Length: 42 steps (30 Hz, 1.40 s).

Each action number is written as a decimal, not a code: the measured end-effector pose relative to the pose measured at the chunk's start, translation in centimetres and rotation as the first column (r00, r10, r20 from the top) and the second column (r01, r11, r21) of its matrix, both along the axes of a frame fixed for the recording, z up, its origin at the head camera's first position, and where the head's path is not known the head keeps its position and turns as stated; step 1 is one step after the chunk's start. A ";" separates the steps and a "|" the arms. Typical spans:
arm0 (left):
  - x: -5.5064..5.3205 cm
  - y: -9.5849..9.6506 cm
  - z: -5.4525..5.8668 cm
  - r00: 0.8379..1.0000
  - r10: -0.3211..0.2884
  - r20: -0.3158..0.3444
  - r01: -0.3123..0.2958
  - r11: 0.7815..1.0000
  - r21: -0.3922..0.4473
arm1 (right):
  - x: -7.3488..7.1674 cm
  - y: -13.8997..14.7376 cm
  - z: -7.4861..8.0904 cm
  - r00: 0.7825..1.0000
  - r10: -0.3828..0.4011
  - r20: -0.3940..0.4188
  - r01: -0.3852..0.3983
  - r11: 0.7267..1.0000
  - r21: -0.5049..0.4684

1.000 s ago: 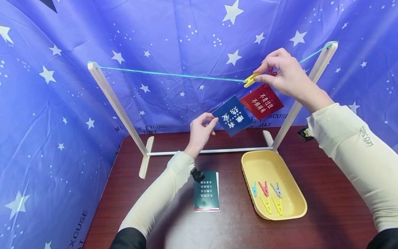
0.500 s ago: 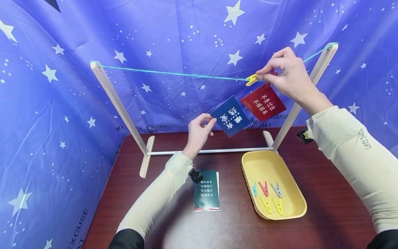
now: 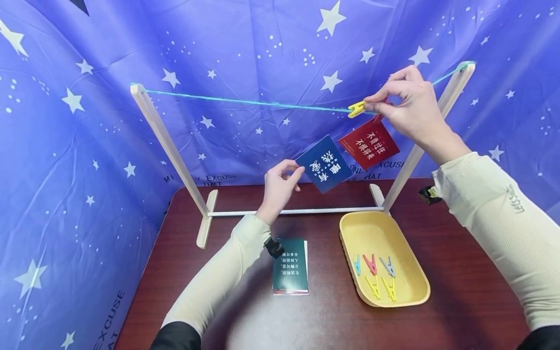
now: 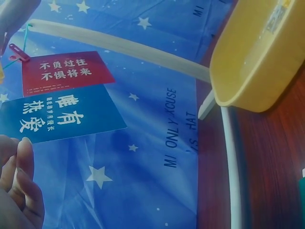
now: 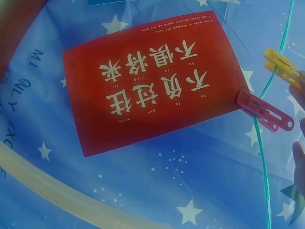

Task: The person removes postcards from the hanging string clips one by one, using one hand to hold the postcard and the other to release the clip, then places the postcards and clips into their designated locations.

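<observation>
My left hand (image 3: 281,187) pinches one corner of a blue card (image 3: 324,164) with white characters, held tilted below the green string (image 3: 245,101). Thumb and fingertips of my right hand (image 3: 409,104) pinch a yellow clothespin (image 3: 357,109), whose nose sits at the string. Just beside it, a red card (image 3: 369,143) hangs from the string by one corner. A red clothespin (image 5: 265,110) grips that corner, seen plainly in the right wrist view. In the left wrist view, the blue card (image 4: 64,114) overlaps the lower edge of the red card (image 4: 66,71).
Wooden posts (image 3: 168,150) hold the string, joined low down by a white rod (image 3: 330,211). A yellow tray (image 3: 372,226) with several clothespins stands at the right on the dark table (image 3: 175,282). Stacked cards with a green one (image 3: 290,267) on top lie in front.
My right hand has shifted slightly right and up with the yellow clothespin along the string. The left hand and blue card have stayed almost still.
</observation>
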<state>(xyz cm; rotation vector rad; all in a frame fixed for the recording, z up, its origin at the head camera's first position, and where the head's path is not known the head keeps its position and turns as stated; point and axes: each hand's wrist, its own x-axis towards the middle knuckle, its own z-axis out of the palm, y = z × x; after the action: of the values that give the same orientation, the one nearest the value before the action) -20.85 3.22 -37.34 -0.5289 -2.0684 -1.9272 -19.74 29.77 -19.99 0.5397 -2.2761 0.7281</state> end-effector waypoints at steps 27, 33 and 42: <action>0.5 -0.8 -0.4 1.000 0.002 0.005 -0.002 1.000 -0.009 | 0.0 -0.7 -1.8 0.895 0.223 -0.386 -0.182 0.973 0.139; 0.7 -1.0 -0.5 1.000 0.002 0.006 -0.002 1.000 -0.003 | 0.2 -1.0 -2.3 0.863 0.233 -0.449 -0.194 0.972 0.133; 1.0 -1.4 -0.7 1.000 0.013 0.005 -0.013 1.000 -0.008 | 0.4 -1.2 -3.1 0.834 0.175 -0.523 -0.159 0.984 0.075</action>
<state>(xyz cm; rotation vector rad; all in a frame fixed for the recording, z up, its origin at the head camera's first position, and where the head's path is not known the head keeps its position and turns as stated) -19.88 1.84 -38.09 -0.5118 -2.0786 -1.9160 -19.34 28.53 -23.08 0.8480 -1.7371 0.5422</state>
